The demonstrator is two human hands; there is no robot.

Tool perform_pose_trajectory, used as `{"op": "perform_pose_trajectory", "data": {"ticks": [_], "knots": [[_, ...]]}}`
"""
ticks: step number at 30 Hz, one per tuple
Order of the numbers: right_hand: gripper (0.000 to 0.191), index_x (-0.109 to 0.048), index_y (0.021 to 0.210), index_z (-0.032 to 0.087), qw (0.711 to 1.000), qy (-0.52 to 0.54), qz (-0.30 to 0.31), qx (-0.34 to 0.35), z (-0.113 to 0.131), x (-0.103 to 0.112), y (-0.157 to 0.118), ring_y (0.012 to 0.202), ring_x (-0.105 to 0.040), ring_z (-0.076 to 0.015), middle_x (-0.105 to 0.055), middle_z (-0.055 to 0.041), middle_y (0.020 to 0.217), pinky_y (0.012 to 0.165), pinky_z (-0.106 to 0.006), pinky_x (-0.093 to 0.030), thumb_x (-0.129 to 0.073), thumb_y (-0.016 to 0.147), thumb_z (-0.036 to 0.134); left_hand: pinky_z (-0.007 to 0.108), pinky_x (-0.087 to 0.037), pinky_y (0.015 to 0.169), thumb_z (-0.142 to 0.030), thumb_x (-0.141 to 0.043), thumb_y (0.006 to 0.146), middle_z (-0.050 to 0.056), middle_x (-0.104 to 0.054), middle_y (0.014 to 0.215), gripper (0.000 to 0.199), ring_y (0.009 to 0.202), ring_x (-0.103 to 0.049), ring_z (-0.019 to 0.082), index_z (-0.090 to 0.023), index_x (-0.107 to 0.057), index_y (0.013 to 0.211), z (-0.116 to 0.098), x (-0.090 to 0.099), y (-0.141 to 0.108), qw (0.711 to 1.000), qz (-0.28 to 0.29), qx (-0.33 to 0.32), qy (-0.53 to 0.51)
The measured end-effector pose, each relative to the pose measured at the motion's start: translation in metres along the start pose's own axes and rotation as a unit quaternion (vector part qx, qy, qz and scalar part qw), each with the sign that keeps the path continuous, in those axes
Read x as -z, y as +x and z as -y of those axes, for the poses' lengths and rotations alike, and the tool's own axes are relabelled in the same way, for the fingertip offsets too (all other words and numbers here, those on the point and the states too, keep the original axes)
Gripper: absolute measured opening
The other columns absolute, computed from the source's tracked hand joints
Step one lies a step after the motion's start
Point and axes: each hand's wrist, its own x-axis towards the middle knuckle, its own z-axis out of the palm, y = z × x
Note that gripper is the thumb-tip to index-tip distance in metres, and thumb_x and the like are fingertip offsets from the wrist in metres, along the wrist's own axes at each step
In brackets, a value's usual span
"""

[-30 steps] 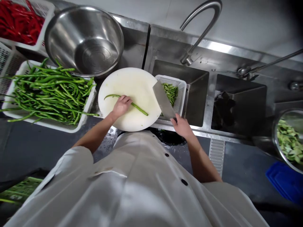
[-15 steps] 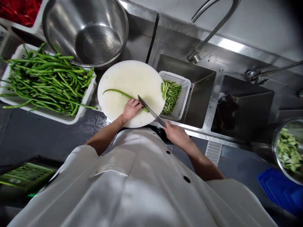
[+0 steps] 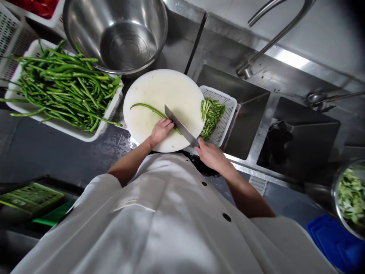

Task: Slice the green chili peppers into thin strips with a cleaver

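My left hand (image 3: 162, 130) presses a long green chili pepper (image 3: 146, 107) onto a round white cutting board (image 3: 168, 85), its fingers curled over the pod. In my right hand (image 3: 210, 154) is the handle of a knife (image 3: 182, 128), and the long blade slants across the pepper just beside my left fingertips. The pepper's thin curved end points left, while its other end shows past the blade. Sliced green pepper pieces (image 3: 212, 116) lie at the board's right edge and in a white perforated basket (image 3: 228, 110).
A white basket (image 3: 110, 112) heaped with long green peppers (image 3: 74, 87) stands left, below a large steel bowl (image 3: 148, 49). Right are two steel sinks (image 3: 245, 133), a curved faucet (image 3: 273, 40) and a bowl of pale green cut vegetables (image 3: 352, 196).
The view has shifted, so the surroundings appear farther right. The knife blade has moved slightly left against the board, closer over my left fingers. Both hands keep their hold.
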Motion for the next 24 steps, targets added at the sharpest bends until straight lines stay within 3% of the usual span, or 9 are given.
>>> {"op": "perform_pose_trajectory", "data": {"ticks": [5, 8, 13, 16, 21, 24], "knots": [[0.034, -0.046, 0.139, 0.012, 0.999, 0.030, -0.014, -0.009, 0.012, -0.012, 0.020, 0.109, -0.074, -0.0320, -0.076, -0.0208, 0.117, 0.085, -0.035, -0.048, -0.035, 0.114, 0.032, 0.039, -0.054, 0.090, -0.021, -0.032, 0.111, 0.009, -0.069, 0.100, 0.042, 0.093, -0.061, 0.023, -0.019, -0.073, 0.105, -0.002, 0.000, 0.000, 1.000, -0.001, 0.005, -0.031], [0.037, -0.042, 0.144, 0.012, 0.999, 0.038, -0.029, -0.026, 0.026, -0.017, 0.037, 0.107, -0.074, -0.0316, -0.076, -0.0212, 0.116, 0.084, -0.035, -0.049, -0.035, 0.115, 0.033, 0.039, -0.053, 0.088, -0.024, -0.034, 0.112, 0.009, -0.069, 0.098, 0.040, 0.092, -0.059, 0.023, -0.019, -0.073, 0.104, 0.008, 0.007, 0.001, 1.000, 0.000, 0.002, -0.025], [0.035, -0.042, 0.142, 0.014, 1.000, 0.017, -0.017, -0.018, 0.024, 0.000, 0.014, 0.103, -0.075, -0.0317, -0.076, -0.0195, 0.112, 0.082, -0.035, -0.049, -0.036, 0.115, 0.035, 0.044, -0.048, 0.089, -0.021, -0.047, 0.105, 0.012, -0.069, 0.110, 0.028, 0.105, -0.056, 0.028, -0.022, -0.075, 0.108, 0.046, 0.027, 0.002, 0.994, -0.025, 0.090, 0.056], [0.033, -0.044, 0.140, 0.014, 1.000, 0.005, -0.002, -0.008, 0.027, 0.011, -0.003, 0.101, -0.076, -0.0332, -0.077, -0.0197, 0.109, 0.081, -0.036, -0.050, -0.036, 0.115, 0.034, 0.046, -0.047, 0.090, -0.017, -0.050, 0.102, 0.012, -0.069, 0.109, 0.028, 0.105, -0.056, 0.029, -0.024, -0.076, 0.107, 0.059, 0.030, 0.002, 0.994, 0.000, 0.083, 0.065], [0.034, -0.041, 0.143, 0.012, 0.999, 0.029, 0.001, -0.030, 0.051, 0.008, 0.019, 0.107, -0.075, -0.0325, -0.076, -0.0222, 0.116, 0.083, -0.035, -0.050, -0.033, 0.115, 0.031, 0.046, -0.047, 0.091, -0.016, -0.050, 0.102, 0.011, -0.069, 0.107, 0.027, 0.101, -0.056, 0.028, -0.024, -0.076, 0.107, 0.058, 0.026, 0.001, 0.996, 0.003, 0.076, 0.052], [0.036, -0.040, 0.144, 0.013, 0.999, 0.022, -0.007, -0.031, 0.052, 0.008, 0.026, 0.107, -0.075, -0.0329, -0.076, -0.0222, 0.115, 0.083, -0.035, -0.050, -0.033, 0.115, 0.033, 0.045, -0.048, 0.092, -0.016, -0.049, 0.102, 0.012, -0.070, 0.106, 0.027, 0.099, -0.057, 0.027, -0.022, -0.075, 0.107, 0.058, 0.026, 0.001, 0.997, -0.003, 0.066, 0.042]]}}
